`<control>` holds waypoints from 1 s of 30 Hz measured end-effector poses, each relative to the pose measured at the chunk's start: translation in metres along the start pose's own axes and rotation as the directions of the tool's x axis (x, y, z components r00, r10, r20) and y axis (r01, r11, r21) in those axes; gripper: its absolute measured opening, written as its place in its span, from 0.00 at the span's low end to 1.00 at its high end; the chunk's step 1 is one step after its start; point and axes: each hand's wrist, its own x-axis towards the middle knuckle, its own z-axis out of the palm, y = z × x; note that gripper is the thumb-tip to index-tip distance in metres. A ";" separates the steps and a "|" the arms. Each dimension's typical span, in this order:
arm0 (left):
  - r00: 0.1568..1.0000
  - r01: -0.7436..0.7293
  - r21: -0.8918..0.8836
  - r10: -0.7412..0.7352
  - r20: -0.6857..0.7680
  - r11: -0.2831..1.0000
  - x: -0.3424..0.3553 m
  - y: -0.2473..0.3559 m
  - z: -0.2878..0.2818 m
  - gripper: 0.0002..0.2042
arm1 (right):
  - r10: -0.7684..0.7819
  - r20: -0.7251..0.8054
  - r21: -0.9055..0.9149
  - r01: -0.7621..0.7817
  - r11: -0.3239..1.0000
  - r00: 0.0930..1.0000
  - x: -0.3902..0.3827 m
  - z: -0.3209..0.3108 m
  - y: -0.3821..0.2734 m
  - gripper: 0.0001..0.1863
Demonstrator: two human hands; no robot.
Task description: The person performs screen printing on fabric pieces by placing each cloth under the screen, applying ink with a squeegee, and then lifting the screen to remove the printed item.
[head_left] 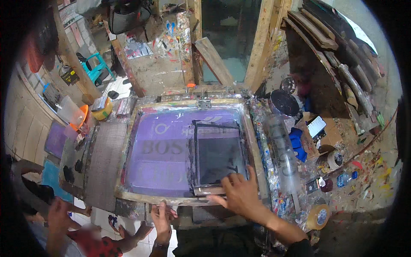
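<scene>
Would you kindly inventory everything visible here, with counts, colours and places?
Screen: 1, purple mesh, wooden frame, centre
Bar: 1, brownish, screen's lower right
Tube: 1, clear, right of screen
Tape roll: 1, tan, lower right
Bottle: 1, clear, blue cap, right
Box: 1, brown, right
Cloth: 1, blue, beside box
Round container: 1, black, upper right
Wood pieces: several, brown, upper right
Leaning board: 1, brown, top centre
Bag: 1, black, top left
Chair: 1, teal, upper left
Tub: 1, yellow, left of screen
Bystanders: count unclear, red garment, lower left
Left hand: 1, bare, screen's lower edge
Right hand: 1, bare, at bar
</scene>
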 end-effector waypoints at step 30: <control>0.593 -0.295 0.955 0.788 0.163 0.024 0.128 0.090 -0.061 0.21 | 0.206 -0.189 -0.046 -0.218 0.975 0.960 0.280 -0.174 0.088 0.46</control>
